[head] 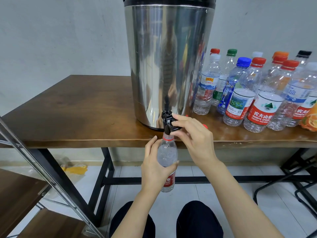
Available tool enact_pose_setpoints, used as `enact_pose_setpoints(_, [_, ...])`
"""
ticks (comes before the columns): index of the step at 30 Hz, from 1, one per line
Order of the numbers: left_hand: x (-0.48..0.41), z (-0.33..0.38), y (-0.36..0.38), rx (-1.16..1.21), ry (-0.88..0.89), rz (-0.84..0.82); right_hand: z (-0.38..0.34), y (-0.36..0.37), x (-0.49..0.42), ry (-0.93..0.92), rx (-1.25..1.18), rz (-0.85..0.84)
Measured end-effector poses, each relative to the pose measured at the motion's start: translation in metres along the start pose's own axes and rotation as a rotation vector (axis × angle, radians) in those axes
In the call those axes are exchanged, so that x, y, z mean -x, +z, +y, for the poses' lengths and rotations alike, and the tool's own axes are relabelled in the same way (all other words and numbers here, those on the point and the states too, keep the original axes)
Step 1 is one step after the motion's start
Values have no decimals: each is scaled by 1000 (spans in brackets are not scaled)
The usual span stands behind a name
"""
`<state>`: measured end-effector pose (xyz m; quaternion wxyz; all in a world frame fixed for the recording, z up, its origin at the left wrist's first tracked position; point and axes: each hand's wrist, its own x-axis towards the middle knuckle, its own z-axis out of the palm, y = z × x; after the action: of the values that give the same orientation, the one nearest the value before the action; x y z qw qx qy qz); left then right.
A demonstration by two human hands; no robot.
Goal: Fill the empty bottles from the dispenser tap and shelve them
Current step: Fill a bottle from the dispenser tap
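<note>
My left hand point(155, 163) grips the Nongfu Spring bottle point(167, 152), mouth just under the dispenser tap point(166, 126). Right hand point(193, 136) pinches the tap's black handle point(170, 119).

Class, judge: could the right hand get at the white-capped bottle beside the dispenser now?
Likely yes: right hand would first release the tap; no bottle stands between it and the white-capped bottle.

A plain workroom is suggested by a bare grey wall point(60, 31), tiled floor point(188, 191), metal-legged wooden counter point(77, 109) and shelf rack point(18, 191).
</note>
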<state>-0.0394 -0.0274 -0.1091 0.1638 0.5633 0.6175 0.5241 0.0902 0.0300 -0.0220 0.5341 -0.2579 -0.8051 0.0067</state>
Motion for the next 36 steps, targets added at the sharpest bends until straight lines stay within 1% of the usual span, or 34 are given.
enact_pose_setpoints(4, [0, 0, 0, 2, 1, -10, 1, 0, -4, -76, 21, 26])
enact_pose_setpoints(8, [0, 1, 0, 8, -2, -11, 5, 2, -5, -110, 61, 29])
enact_pose_setpoints(12, [0, 1, 0, 18, 2, -15, -3, 4, -19, -137, 63, 117])
enact_pose_setpoints(13, [0, 1, 0, 19, 1, -18, -7, 5, -30, -145, 96, 129])
enact_pose_setpoints(14, [0, 2, 0, 19, -2, -21, -11, 8, -40, -127, 139, 135])
enact_pose_setpoints(15, [0, 2, 0, 22, -7, -26, -14, 12, -49, -69, 171, 134])
enact_pose_setpoints(17, [1, 2, -1, 36, -16, -37, -17, 19, -60, 100, 172, 124])
enact_pose_setpoints(18, [1, 2, -2, 40, -19, -42, -16, 21, -60, 148, 169, 122])
enact_pose_setpoints(21, [0, 4, -3, 44, -21, -51, -15, 20, -57, 182, 163, 88])
enact_pose_setpoints(24, [1, 4, -4, 44, -13, -47, -14, 10, -55, 227, 35, -1])
enact_pose_setpoints(25, [2, 4, -4, 45, -7, -46, -11, 7, -51, 237, 15, 4])
enact_pose_setpoints(26, [2, 2, -4, 48, -5, -48, -5, 4, -45, 254, 27, 26])
enact_pose_setpoints(28, [4, -1, -5, 57, -17, -62, 13, -2, -32, 334, 145, 53])
enact_pose_setpoints(29, [5, -2, -5, 55, -26, -73, 24, -5, -25, 402, 233, 21])
enact_pose_setpoints(30, [7, -2, -5, 49, -35, -87, 36, -8, -19, 480, 329, -49])
enact_pose_setpoints(32, [11, 0, -6, 33, -48, -114, 56, -11, -9, 612, 480, -262])
enact_pose_setpoints(34, [16, 2, -8, 25, -60, -126, 66, -14, -4, 687, 533, -458])
enact_pose_setpoints(36, [21, 3, -11, 14, -70, -121, 70, -15, -1, 696, 566, -561])
